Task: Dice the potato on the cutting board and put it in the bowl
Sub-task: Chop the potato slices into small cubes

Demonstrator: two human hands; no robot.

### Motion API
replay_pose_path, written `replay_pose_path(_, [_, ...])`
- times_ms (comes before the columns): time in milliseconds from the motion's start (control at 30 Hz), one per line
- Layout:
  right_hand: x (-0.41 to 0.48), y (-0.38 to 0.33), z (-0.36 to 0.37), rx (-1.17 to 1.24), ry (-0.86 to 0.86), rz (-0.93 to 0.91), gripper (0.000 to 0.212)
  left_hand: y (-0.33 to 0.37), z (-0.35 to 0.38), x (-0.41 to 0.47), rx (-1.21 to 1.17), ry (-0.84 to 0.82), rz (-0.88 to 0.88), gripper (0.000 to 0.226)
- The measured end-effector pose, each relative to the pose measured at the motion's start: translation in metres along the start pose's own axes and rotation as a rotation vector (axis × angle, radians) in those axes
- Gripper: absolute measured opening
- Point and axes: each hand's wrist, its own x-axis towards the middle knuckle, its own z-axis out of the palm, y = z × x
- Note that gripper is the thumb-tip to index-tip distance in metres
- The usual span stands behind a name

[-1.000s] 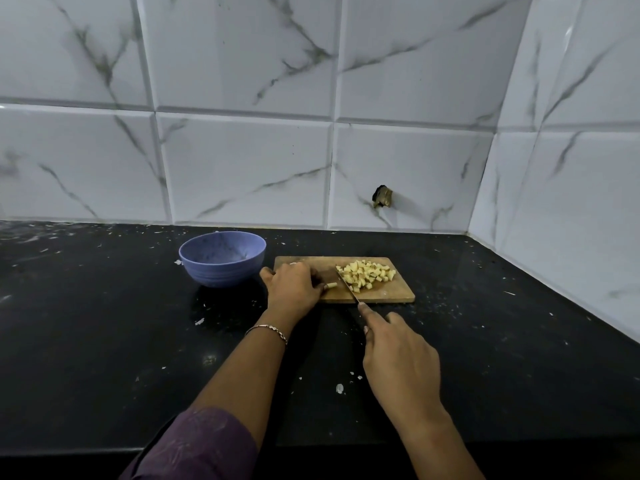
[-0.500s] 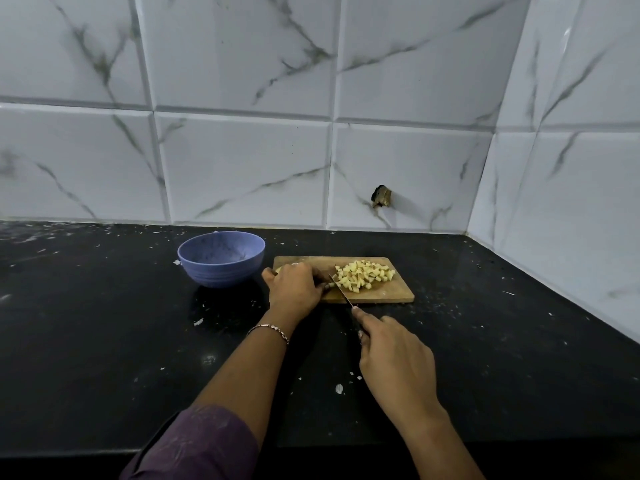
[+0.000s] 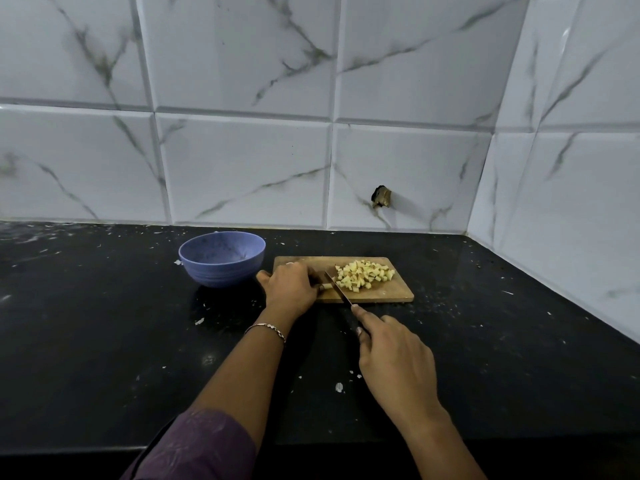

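**A:** Where is the potato sitting?

**B:** Most of it is lying as a heap of diced potato [image 3: 363,274] on the right half of the cutting board [image 3: 388,293]. One last strip of potato [image 3: 325,286] is lying near the board's front left. The left grip [image 3: 291,289] is curling over it and pinning it to the wood.

**A:** And the other grip?

**B:** The right grip [image 3: 394,362] is hovering in front of the board, over the table [image 3: 104,323]. It is clamping round the handle of the knife [image 3: 337,288], with the forefinger stretching along the spine. The blade is reaching onto the board and standing just right of the strip.

**A:** How is that strip going to behave?

**B:** I'm judging it firm, but wet on its cut faces, so it is probably wanting to slide. It is small, so the fingertips are working very close to the edge. Pressing on its top towards the end away from the blade, with the tips tucked back, is looking safest.

**A:** And the cubes?

**B:** They are looking light, stiff, loose and likely a little sticky. They are not going to crush, but they are liable to scatter. Pinching them singly is looking pointless. I'm leaning towards lifting the board by its right end and sweeping them off with the flat of the blade. The bowl [image 3: 218,271] is waiting just left of the board, and no potato is showing in it.
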Motion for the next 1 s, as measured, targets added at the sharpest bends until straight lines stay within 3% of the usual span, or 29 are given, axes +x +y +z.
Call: replay_pose_path(1000, [0.0024, 0.0023, 0.0045, -0.011, -0.007, 0.016, 0.049, 0.0051, 0.0015, -0.0027, -0.031, 0.037, 0.018, 0.019])
